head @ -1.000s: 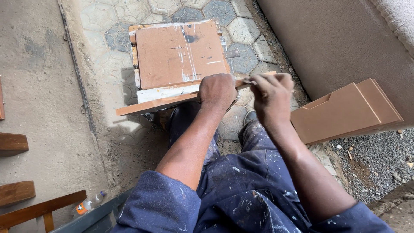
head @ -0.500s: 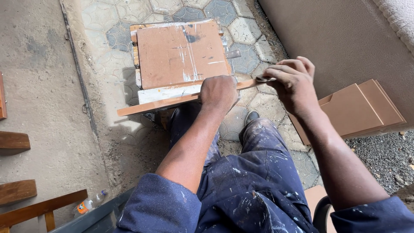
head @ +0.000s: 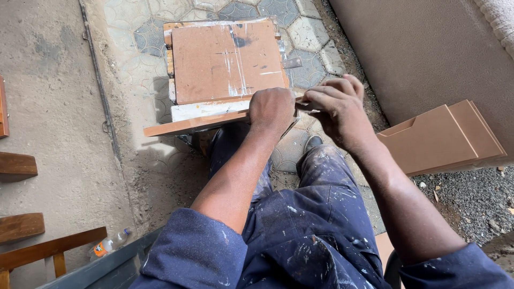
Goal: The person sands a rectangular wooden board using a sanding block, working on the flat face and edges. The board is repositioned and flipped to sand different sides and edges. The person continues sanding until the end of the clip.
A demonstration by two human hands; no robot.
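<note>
While left hand (head: pixel 272 109) grip clamps thin brown wood strip (head: pixel 195 123), right hand (head: pixel 337 104) pinches its end.

Left hand (head: pixel 272 109): closed over a long wooden strip (head: pixel 193 123), pressing it on the near edge of the surface (head: pixel 225 59).
Right hand (head: pixel 338 104): fingers (head: pixel 326 92) pinched on a small tool, too hidden to identify, at the strip's right end.
Surface: brown board on a small stand, streaked with white.
Right side: brown cut panels (head: pixel 444 139) on gravel.
Left side: wooden pieces (head: pixel 19 166), plastic bottle (head: pixel 110 245).
</note>
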